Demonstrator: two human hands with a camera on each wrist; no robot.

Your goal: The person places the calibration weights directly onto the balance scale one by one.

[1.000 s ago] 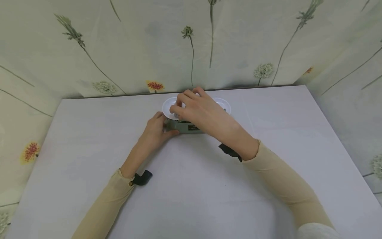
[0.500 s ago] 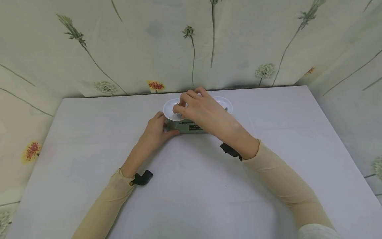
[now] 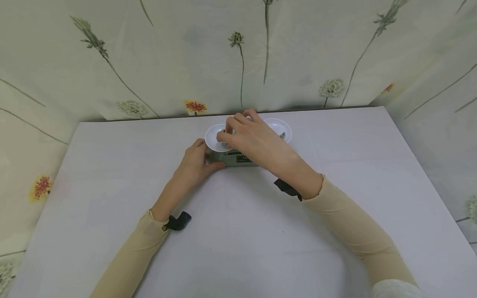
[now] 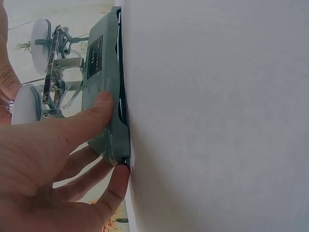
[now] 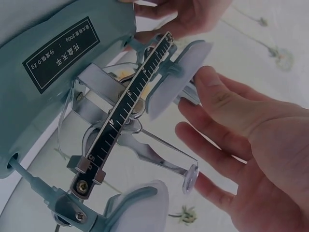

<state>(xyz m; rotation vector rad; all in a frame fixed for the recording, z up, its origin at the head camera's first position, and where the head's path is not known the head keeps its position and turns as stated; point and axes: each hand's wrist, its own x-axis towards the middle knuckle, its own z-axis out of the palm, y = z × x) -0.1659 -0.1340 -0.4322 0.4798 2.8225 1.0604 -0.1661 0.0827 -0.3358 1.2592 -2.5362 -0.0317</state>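
Note:
A two-pan balance with a green base (image 3: pixel 232 160) stands at the table's far edge. My left hand (image 3: pixel 191 164) grips the left end of its base, thumb in front and fingers round the end. Over the left white pan (image 3: pixel 211 136), my right hand (image 3: pixel 258 140) pinches a small metal weight (image 5: pixel 189 93) between thumb and forefinger, at the pan's surface. The right white pan (image 3: pixel 276 126) is partly behind that hand; a small shiny thing (image 3: pixel 283 135) shows at it, too small to identify. The black graduated beam (image 5: pixel 123 108) carries a metal slider (image 5: pixel 87 166) near one end.
The white-covered table (image 3: pixel 238 240) spreads in front and to both sides. Behind it hangs a flower-printed cloth (image 3: pixel 167 54). A thin metal pointer (image 5: pixel 166 145) and the beam's supports stand between the pans.
The left pan has dipped slightly and the right pan has risen. My right hand has shifted a little to the right, the weight still pinched. My left hand holds its place.

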